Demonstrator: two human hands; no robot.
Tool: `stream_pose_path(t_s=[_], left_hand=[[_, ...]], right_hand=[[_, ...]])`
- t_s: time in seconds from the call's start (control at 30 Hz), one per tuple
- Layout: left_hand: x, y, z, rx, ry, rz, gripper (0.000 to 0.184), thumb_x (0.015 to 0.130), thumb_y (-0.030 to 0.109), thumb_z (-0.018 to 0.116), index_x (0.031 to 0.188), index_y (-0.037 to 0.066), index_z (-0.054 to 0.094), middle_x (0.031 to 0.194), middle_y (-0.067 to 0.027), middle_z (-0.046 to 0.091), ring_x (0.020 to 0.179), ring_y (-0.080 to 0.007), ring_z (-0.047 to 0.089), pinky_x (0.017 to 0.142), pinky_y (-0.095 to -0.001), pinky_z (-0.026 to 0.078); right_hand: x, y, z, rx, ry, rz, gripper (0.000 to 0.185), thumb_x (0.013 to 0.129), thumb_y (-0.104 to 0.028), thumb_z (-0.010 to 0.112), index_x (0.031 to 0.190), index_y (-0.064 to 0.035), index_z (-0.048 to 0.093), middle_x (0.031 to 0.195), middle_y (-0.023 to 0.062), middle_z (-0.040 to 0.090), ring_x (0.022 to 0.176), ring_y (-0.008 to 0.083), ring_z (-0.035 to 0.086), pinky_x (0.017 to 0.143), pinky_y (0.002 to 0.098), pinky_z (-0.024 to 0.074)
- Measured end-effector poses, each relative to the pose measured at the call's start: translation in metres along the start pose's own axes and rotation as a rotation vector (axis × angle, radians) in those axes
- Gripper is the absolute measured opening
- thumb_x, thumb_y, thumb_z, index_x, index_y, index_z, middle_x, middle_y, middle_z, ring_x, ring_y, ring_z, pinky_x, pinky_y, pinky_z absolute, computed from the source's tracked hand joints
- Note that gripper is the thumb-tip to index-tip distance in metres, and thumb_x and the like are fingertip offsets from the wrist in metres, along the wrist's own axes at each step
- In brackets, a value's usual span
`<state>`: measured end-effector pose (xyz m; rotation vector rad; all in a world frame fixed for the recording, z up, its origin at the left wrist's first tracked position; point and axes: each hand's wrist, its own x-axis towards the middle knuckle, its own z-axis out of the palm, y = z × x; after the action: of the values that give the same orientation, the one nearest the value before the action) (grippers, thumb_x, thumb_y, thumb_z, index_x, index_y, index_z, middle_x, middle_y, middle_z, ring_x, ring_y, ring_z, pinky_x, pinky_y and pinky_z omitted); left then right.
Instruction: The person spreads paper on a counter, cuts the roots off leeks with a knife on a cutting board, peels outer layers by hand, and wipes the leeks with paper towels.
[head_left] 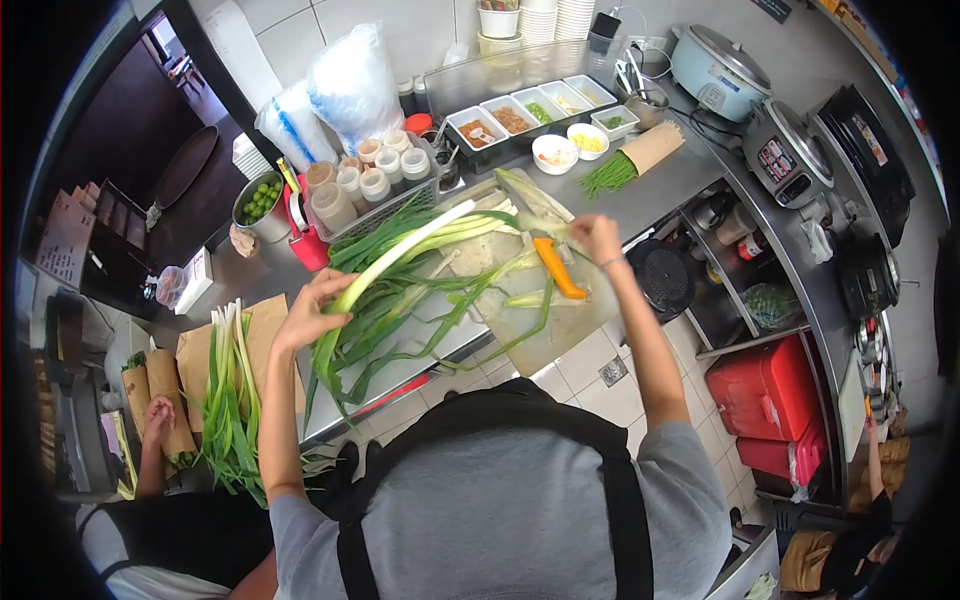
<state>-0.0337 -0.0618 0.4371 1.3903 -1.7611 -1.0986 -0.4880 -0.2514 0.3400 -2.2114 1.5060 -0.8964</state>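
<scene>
The left hand point(318, 308) grasps a leek point(410, 250) where the pale shank turns green, thumb and fingers wrapped around it; the leek slants over the left part of the worktop, white end pointing away toward the right, above a spread of leek greens point(375, 345). The right hand point(597, 238) is raised over the far right of the cutting board point(540, 350), fingers drawn together beside pale leek trimmings point(525, 190); it is blurred, so I cannot tell whether it pinches a strip or is free. The step looks like stripping loose outer layers. Done well, the left grip should stay firm yet gentle, since the shank probably bruises or snaps if squeezed or bent hard. Each layer is best pinched at its loose end and drawn along the stalk in one steady pull, so that it does not tear short. Trimmings want keeping apart from good stalks, as the two lie close here. The orange-handled tool point(556, 266) rests on the board just below the right hand, so fingers should clear it. Leaves overhanging the front edge of the steel counter point(700, 168) could drag others off.
</scene>
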Motion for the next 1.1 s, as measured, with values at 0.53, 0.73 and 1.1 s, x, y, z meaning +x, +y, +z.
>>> stream_pose_path(t_s=[0.53,0.73,1.1], left_hand=[[0.082,0.007,0.034,-0.533,-0.194,-0.168,0.047,0.076,-0.001,0.056,0.122,-0.007,0.048,0.112,-0.0145,0.058,0.091,-0.023,0.064,0.083,-0.0301,0.051],[0.088,-0.006,0.035,-0.6,-0.233,-0.164,0.047,0.077,-0.001,0.057,0.123,-0.006,0.047,0.112,-0.0158,0.058,0.092,-0.0244,0.063,0.081,-0.0314,0.053],[0.086,-0.006,0.038,-0.509,-0.106,-0.099,0.048,0.077,0.001,0.055,0.124,-0.003,0.049,0.113,-0.0106,0.059,0.092,-0.0184,0.062,0.079,-0.0266,0.049]], right_hand=[[0.017,-0.116,0.043,1.683,0.239,0.403,0.016,0.083,-0.014,0.065,0.092,-0.001,0.061,0.08,0.0061,0.063,0.071,0.0129,0.062,0.065,0.0236,0.052],[0.023,-0.116,0.043,1.752,0.263,0.364,0.015,0.085,-0.012,0.062,0.093,-0.0002,0.061,0.082,0.0075,0.064,0.074,0.0152,0.063,0.069,0.026,0.0533],[0.024,-0.113,0.065,1.752,0.154,0.533,0.015,0.083,-0.011,0.063,0.09,0.0006,0.061,0.083,0.0092,0.064,0.073,0.0151,0.064,0.069,0.0268,0.0542]])
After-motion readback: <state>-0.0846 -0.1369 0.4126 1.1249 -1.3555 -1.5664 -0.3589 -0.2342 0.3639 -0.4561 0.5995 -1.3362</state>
